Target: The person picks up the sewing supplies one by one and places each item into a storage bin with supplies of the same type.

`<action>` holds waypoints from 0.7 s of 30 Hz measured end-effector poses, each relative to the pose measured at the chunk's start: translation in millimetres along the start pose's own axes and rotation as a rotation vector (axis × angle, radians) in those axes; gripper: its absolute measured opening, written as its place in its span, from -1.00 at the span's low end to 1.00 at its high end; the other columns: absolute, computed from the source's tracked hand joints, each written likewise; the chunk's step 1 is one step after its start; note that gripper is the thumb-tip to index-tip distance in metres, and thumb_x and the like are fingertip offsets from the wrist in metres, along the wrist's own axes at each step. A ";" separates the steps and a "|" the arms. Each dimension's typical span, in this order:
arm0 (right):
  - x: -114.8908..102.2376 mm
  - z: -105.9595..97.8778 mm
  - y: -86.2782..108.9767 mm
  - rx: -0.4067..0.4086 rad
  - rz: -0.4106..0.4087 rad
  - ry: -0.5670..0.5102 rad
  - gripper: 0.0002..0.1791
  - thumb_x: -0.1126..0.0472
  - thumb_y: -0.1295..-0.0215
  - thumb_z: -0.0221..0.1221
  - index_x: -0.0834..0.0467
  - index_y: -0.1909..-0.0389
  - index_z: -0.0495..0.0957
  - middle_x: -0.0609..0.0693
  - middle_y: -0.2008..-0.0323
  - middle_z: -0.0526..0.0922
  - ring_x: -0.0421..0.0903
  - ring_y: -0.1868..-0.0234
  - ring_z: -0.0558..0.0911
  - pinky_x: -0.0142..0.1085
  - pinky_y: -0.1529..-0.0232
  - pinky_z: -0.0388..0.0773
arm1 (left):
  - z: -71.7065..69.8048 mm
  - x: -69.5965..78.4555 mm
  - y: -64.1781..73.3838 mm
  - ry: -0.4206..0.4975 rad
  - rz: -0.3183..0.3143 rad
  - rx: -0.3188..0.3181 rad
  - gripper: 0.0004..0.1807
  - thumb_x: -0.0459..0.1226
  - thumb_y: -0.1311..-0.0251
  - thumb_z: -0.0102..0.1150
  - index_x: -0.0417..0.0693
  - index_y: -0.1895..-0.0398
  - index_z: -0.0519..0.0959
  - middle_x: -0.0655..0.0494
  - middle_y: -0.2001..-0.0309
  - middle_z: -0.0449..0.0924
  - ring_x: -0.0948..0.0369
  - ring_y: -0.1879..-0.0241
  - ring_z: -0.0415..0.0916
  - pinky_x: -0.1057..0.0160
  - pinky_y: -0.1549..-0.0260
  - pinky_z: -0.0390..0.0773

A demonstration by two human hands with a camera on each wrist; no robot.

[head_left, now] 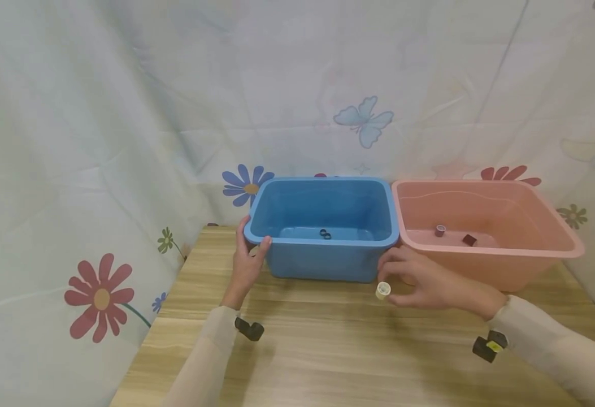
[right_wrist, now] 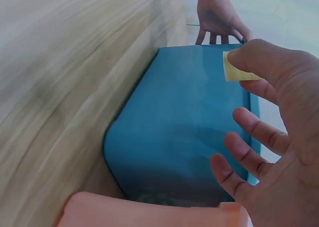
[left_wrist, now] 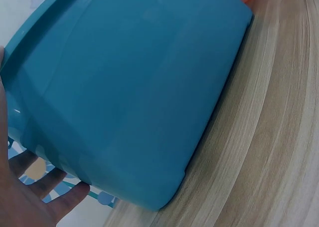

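Observation:
My left hand (head_left: 248, 263) grips the left front corner of a blue bin (head_left: 322, 260), thumb over the front rim and fingers along its left side. In the left wrist view, those fingers (left_wrist: 70, 199) lie spread against the outside wall. My right hand (head_left: 424, 282) pinches a small cream hollow cylinder (head_left: 383, 291) between thumb and index finger, in front of the blue bin's right end. The right wrist view shows the cylinder (right_wrist: 238, 71) as pale yellow, the other fingers spread loosely. Inside the blue bin lie two small black rings (head_left: 325, 234).
A pink bin (head_left: 495, 249) stands right beside the blue one, holding a small greyish-purple cylinder (head_left: 440, 230) and a dark maroon piece (head_left: 469, 240). Both bins are on a wood-grain table (head_left: 328, 350). A patterned curtain (head_left: 287, 102) hangs behind and at the left.

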State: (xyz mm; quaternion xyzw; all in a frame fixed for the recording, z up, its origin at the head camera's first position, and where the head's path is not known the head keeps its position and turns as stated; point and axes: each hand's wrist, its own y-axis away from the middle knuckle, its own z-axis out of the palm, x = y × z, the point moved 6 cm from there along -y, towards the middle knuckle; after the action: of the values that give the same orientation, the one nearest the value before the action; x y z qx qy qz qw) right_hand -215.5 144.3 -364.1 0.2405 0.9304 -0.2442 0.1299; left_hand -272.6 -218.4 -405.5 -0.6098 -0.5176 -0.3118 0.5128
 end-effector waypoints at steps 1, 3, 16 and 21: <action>-0.1 -1.8 -0.3 -0.002 0.002 -0.003 -0.62 0.19 0.01 0.57 -0.14 0.19 0.66 -0.19 0.03 0.58 -0.21 -0.01 0.48 -0.23 0.01 0.60 | 0.0 -0.1 0.1 0.000 0.000 0.001 -0.14 -0.15 -0.41 0.20 -0.07 -0.62 -0.02 -0.35 -0.47 0.23 -0.24 -0.34 0.36 -0.19 -0.26 0.43; -0.2 -5.9 -1.0 -0.007 0.008 -0.005 -0.62 0.20 0.00 0.56 -0.15 0.18 0.65 -0.21 0.03 0.58 -0.21 -0.02 0.49 -0.23 0.01 0.61 | 0.0 -0.1 0.2 0.003 0.003 0.000 -0.15 -0.15 -0.42 0.20 -0.07 -0.63 -0.03 -0.36 -0.47 0.23 -0.24 -0.34 0.36 -0.21 -0.26 0.42; 6.3 -49.4 -10.1 -0.038 0.112 0.005 -0.63 0.14 -0.14 0.51 -0.27 0.12 0.60 -0.36 0.04 0.58 -0.26 0.01 0.54 -0.20 0.05 0.60 | 1.7 -2.2 -0.3 0.002 0.028 -0.007 -0.13 -0.15 -0.43 0.18 -0.07 -0.64 -0.06 -0.33 -0.49 0.20 -0.26 -0.36 0.34 -0.21 -0.26 0.42; 12.1 -64.7 -17.3 0.027 0.042 -0.031 -0.61 0.28 -0.10 0.51 -0.15 0.14 0.63 -0.32 0.13 0.63 -0.19 0.12 0.58 -0.22 0.20 0.64 | 0.9 -1.2 0.4 -0.013 0.013 0.002 -0.15 -0.13 -0.44 0.18 -0.03 -0.64 -0.04 -0.24 -0.49 0.23 -0.19 -0.35 0.36 -0.19 -0.27 0.42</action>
State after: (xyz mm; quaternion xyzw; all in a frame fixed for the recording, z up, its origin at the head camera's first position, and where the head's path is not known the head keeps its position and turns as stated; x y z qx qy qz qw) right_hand -242.7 169.1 -306.9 0.2577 0.9196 -0.2578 0.1462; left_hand -272.7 -217.9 -406.9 -0.6145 -0.5172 -0.3042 0.5122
